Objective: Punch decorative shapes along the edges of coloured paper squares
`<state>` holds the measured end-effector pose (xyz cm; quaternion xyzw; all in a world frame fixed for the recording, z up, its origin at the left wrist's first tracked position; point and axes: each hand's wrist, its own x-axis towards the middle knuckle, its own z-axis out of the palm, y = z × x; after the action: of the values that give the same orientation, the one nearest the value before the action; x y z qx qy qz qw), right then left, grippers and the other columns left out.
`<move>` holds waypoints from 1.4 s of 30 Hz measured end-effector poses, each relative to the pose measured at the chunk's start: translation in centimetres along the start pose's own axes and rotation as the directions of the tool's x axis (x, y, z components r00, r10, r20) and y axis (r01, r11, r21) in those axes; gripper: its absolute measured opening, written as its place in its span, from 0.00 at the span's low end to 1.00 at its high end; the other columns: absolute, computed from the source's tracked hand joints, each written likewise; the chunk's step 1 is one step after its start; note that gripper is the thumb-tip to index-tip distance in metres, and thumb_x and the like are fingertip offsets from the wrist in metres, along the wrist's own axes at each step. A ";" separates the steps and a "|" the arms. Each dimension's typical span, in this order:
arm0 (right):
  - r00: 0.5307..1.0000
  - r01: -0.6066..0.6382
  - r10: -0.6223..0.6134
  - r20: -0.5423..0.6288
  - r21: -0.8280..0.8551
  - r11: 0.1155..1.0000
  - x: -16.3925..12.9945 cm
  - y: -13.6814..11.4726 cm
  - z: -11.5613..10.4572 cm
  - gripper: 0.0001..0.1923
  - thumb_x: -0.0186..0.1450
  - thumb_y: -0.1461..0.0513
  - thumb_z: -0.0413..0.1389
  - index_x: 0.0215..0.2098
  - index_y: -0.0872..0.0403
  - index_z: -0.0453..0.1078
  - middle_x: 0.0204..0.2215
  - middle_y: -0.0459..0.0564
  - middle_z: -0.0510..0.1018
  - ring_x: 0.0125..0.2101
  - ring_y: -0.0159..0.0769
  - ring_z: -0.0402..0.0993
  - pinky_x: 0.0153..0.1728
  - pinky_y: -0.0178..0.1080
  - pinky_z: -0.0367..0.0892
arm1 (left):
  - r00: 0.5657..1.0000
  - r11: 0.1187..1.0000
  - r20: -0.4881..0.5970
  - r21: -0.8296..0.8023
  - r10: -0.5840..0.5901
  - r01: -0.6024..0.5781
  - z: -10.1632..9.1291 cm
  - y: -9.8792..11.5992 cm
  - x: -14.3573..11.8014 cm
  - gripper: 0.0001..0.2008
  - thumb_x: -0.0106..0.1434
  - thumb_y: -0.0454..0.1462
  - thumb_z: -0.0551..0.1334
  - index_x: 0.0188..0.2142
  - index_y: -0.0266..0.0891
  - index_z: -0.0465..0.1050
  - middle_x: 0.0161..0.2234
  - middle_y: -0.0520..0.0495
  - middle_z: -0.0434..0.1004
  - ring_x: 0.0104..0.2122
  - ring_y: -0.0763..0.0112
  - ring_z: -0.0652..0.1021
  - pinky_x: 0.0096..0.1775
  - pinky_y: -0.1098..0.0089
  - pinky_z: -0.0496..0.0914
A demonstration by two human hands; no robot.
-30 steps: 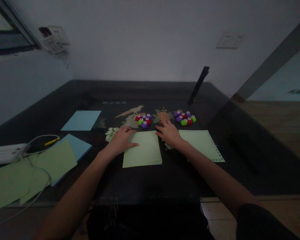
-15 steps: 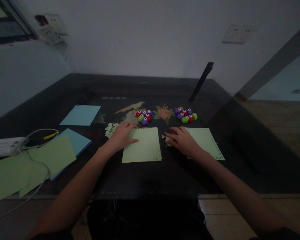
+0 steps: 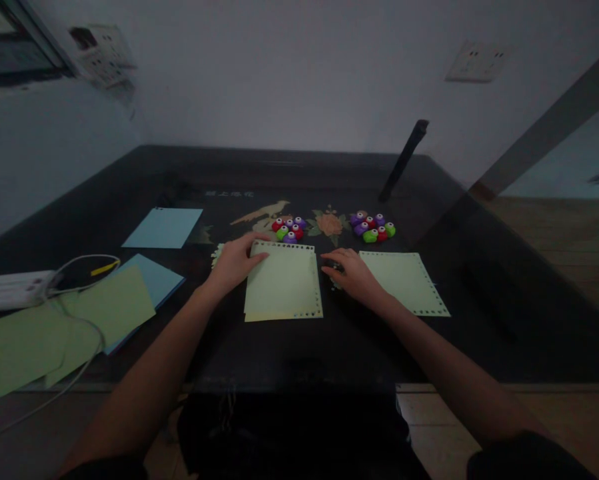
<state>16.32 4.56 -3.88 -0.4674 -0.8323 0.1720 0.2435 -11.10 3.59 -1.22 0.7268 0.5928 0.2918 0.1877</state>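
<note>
My left hand (image 3: 235, 267) grips the upper left edge of a pale green sheet of paper (image 3: 282, 283), its thumb lying over the edge. The sheet has punched holes along its top and right edges and lies slightly askew over another sheet. Just right of it, my right hand (image 3: 350, 277) hovers low with fingers bent and apart, nothing visible in it. Small paper bits (image 3: 335, 283) peek out under that hand. A flower-like cluster of pale cut pieces (image 3: 216, 253) is mostly hidden behind my left hand. A second punched green sheet (image 3: 399, 280) lies beyond my right hand.
Two groups of small eyed toys in red, purple and green (image 3: 289, 230) (image 3: 372, 228) sit at the back. Blue paper (image 3: 164, 228), overlapping green sheets (image 3: 89, 313), a cable and a white power strip (image 3: 12, 291) occupy the left. A black stick (image 3: 404, 160) rises at the back right.
The top green sheet has shifted away from me, baring a strip of the sheet below. My left hand moved slightly with it; my right hand came a little left.
</note>
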 end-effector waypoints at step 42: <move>0.901 -0.414 0.360 0.241 0.728 0.547 -1.1 1.0 -2.2 0.16 0.50 0.56 0.64 0.34 0.58 0.76 0.32 0.53 0.81 0.32 0.40 0.76 0.35 0.43 0.69 | 0.992 0.820 0.124 -0.567 -0.013 0.081 3.9 1.9 -0.9 0.15 0.60 0.46 0.57 0.31 0.35 0.73 0.26 0.50 0.75 0.26 0.72 0.73 0.30 0.73 0.66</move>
<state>18.76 4.22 -2.89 -0.4859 -0.5638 0.5706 0.3470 -7.24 2.61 -3.18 0.6380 0.4844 0.4088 0.4373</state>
